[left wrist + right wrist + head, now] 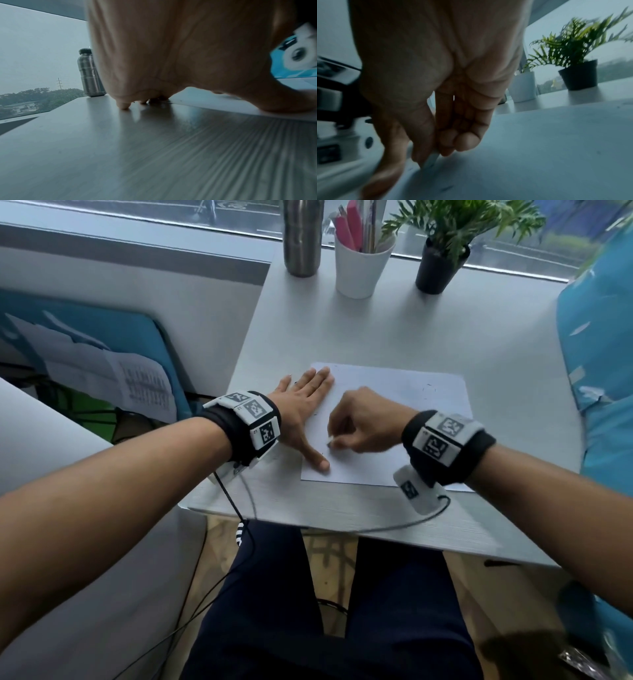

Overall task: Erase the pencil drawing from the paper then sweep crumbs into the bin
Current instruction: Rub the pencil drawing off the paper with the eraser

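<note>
A white sheet of paper point(394, 412) lies on the grey table point(445, 337), with faint pencil marks point(428, 392) near its far right. My left hand point(308, 405) lies flat on the paper's left edge, fingers straight and thumb spread, pressing it down; in the left wrist view its fingertips point(123, 105) touch the table. My right hand point(363, 422) is curled and pinches a small pale eraser point(432, 160) against the paper's left part. The eraser point(330, 444) shows only as a small tip below the fingers. The bin is not in view.
A steel bottle point(302, 237), a white cup of pens point(361, 261) and a potted plant point(442, 261) stand along the window at the table's far edge. Blue fabric point(603, 371) lies at the right. A blue chair with papers point(102, 361) stands left. Cables hang off the near edge.
</note>
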The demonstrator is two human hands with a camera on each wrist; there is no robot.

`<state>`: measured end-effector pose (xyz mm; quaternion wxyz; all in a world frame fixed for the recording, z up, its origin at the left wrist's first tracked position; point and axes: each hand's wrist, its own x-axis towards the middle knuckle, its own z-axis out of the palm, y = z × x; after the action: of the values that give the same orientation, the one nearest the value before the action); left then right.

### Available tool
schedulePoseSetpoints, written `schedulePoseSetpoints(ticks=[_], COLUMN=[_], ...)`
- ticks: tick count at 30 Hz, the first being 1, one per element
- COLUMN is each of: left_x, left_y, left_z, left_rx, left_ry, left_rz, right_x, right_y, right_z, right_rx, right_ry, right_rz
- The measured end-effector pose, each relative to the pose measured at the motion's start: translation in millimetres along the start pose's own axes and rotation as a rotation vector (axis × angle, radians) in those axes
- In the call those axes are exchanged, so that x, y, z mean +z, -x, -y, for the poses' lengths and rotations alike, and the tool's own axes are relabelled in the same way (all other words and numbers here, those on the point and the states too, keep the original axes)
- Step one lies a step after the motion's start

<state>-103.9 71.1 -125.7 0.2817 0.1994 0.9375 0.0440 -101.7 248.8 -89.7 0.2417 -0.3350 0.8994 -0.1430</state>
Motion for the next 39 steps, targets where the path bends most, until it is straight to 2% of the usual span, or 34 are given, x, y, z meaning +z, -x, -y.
schedulePoseSetpoints(ticks=[2,6,8,11,12,15,17,19,22,23,26,28,31,33,39], left_x=[0.0,-1.7,-1.1,0.9,0.5,-1.7,-2.5,-0.9,-0.1,-0.1,0.4,-0.5,-1.1,-1.4,-1.2], left_y=[0.5,0.2,-0.9,-1.3,-0.8,-0.8,0.6,-0.6,1.0,1.1,0.0,0.9,1.4,2.2,13.7], left_z=[-0.1,-0.7,-0.5,0.3,0.6,-0.8,-3.7,-2.4,-0.2,-1.0,-1.0,1.1,1.8,2.7,-2.8], left_rx=[-0.001,0.010,0.007,-0.001,-0.004,-0.001,0.004,0.003,0.000,0.003,0.016,0.020,0.033,0.022,-0.169], left_ry=[0.001,0.017,0.013,-0.006,-0.005,-0.009,-0.014,-0.009,-0.014,-0.010,-0.021,-0.029,-0.080,-0.132,-0.225], left_rz=[0.005,-0.005,-0.002,0.001,0.002,-0.002,-0.002,-0.006,-0.006,-0.001,0.004,-0.002,-0.006,-0.025,-0.125], right_x=[-4.9,-28.0,-17.8,-1.0,-4.2,-28.5,-32.5,-19.5,-0.8,1.3,-2.8,-4.5,2.2,6.8,8.6], right_y=[-3.5,-39.0,-30.8,-4.0,-6.4,-38.6,-47.3,-34.7,-3.0,3.7,17.5,29.8,48.9,51.5,44.6], right_z=[0.3,-19.7,-15.6,-3.1,-3.8,-17.0,-21.5,-15.2,-8.3,-11.3,-33.4,-52.8,-75.3,-81.8,-83.6], right_rx=[-0.027,0.069,0.045,-0.038,-0.050,0.016,0.052,0.033,0.020,0.026,0.132,0.255,0.397,0.434,0.465], right_ry=[0.016,0.031,0.035,0.059,0.075,0.092,0.084,0.054,-0.025,-0.057,-0.151,-0.210,-0.314,-0.389,-0.391], right_rz=[0.018,-0.242,-0.187,0.062,0.079,-0.151,-0.245,-0.211,-0.057,-0.057,-0.266,-0.331,-0.227,-0.223,-0.222])
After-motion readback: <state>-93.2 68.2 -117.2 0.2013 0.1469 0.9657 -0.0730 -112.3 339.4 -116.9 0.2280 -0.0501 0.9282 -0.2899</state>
